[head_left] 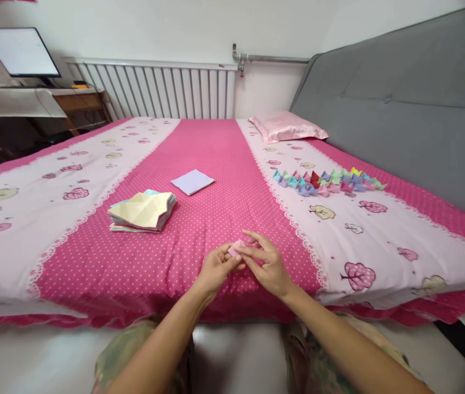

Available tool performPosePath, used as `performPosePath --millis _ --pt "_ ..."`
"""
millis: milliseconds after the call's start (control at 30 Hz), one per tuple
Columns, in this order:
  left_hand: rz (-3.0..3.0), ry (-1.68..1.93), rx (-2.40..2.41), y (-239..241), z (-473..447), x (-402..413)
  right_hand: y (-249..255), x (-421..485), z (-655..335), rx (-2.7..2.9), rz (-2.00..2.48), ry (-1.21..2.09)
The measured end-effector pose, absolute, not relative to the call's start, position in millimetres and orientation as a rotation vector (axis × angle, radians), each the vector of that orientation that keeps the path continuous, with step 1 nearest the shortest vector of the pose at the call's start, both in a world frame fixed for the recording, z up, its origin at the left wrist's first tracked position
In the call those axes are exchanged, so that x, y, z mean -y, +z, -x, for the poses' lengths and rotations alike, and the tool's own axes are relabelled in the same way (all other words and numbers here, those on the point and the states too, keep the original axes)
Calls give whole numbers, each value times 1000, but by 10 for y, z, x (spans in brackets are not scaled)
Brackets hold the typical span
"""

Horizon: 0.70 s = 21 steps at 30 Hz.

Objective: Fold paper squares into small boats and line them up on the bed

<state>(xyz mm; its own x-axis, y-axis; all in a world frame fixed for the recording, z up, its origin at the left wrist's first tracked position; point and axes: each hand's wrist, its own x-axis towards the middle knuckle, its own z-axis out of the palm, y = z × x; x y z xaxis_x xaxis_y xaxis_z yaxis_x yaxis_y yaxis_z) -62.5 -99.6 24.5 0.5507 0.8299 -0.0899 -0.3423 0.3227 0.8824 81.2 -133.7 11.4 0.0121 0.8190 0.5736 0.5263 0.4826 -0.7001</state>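
A small folded piece of pink paper [237, 247] is between my two hands, just above the near edge of the bed. My left hand [217, 269] pinches it from the left side. On its right, the thumb and fingers of my right hand [268, 265] grip it too, with the index finger raised and apart. Farther off on the bed lie a stack of creased coloured paper sheets [144, 212], pale yellow on top, and a flat lilac stack of square paper [193, 181]. To the right, several small folded paper pieces [325, 184] in many colours sit in rows.
The bed [216, 145] has a pink and white cover with printed trees. A pink pillow [285, 126] lies at the back right beside the grey headboard [413, 98]. A radiator [158, 90] stands against the wall, and a monitor [21, 52] on a desk at the left.
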Motion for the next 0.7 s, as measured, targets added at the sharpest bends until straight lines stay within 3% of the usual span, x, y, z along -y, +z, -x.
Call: performPosePath --millis 333,700 --pt "-1069 724 -807 196 565 991 134 1302 -868 1289 1227 838" --pt "-1196 714 -813 178 576 1016 109 1307 -880 1267 1149 909"
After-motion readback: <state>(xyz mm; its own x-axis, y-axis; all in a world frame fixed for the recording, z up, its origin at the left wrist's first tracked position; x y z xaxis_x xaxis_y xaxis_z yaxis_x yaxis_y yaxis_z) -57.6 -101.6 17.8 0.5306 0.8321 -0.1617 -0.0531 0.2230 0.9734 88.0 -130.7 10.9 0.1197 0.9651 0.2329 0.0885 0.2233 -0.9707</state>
